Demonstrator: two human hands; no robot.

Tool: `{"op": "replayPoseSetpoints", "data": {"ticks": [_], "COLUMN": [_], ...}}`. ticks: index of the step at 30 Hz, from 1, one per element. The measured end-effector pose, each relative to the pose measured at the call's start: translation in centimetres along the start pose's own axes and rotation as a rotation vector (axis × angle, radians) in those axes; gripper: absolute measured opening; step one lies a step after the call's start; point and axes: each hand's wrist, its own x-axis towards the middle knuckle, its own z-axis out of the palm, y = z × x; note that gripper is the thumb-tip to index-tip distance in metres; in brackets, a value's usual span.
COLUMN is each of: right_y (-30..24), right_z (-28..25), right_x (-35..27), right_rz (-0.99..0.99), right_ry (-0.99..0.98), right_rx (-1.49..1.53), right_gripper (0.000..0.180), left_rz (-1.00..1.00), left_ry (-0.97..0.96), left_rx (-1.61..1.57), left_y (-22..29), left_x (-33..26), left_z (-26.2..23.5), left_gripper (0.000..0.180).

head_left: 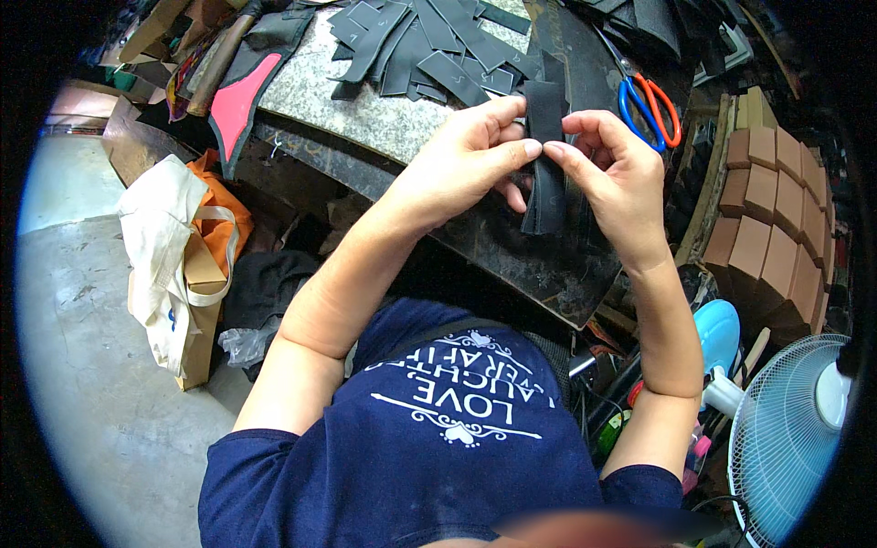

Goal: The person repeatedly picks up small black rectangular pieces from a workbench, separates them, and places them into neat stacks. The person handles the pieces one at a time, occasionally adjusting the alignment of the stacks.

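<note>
Between my hands, above the dark table edge, is a long black strip (546, 105) that looks like leather or synthetic sheet, upright in the view. My left hand (480, 155) closes on its left edge, thumb in front and fingers behind. From the other side my right hand (610, 169) pinches the strip with thumb and fingertips, the thumb tips of both hands almost meeting. The strip's lower end (545, 205) hangs below the thumbs and seems layered. Several flat black cut pieces (425, 46) with pale outlines lie piled beyond my left hand.
Scissors (650, 110) with blue and orange handles lie right of my hands. The speckled board (320, 100) carries the pile; a pink-and-black piece (245, 100) hangs at its left. Brown boxes (772, 201) are stacked right, above a fan (790, 438). A white cloth bag (164, 237) stands left.
</note>
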Motion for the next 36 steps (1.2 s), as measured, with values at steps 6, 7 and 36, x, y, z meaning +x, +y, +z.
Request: {"op": "replayPoseSetpoints", "data": {"ticks": [6, 7, 36], "right_y": [0.8, 1.0, 0.3], "right_z": [-1.2, -1.7, 0.2], "right_x": [0.3, 0.3, -1.2], "right_rz": [0.144, 0.203, 0.124], "right_ry": [-0.095, -0.095, 0.053], "right_rx": [0.509, 0.556, 0.453], "right_gripper": [0.009, 0.01, 0.016], "left_rz": [0.009, 0.016, 0.024], "left_ry": [0.011, -0.001, -0.072], "left_rx": [-0.103, -0.122, 0.026], "left_y": [0.4, 0.4, 0.0], "left_x": [0.0, 0.0, -0.1], "left_z": [-0.1, -0.1, 0.0], "left_gripper": [0.042, 0.044, 0.037]}}
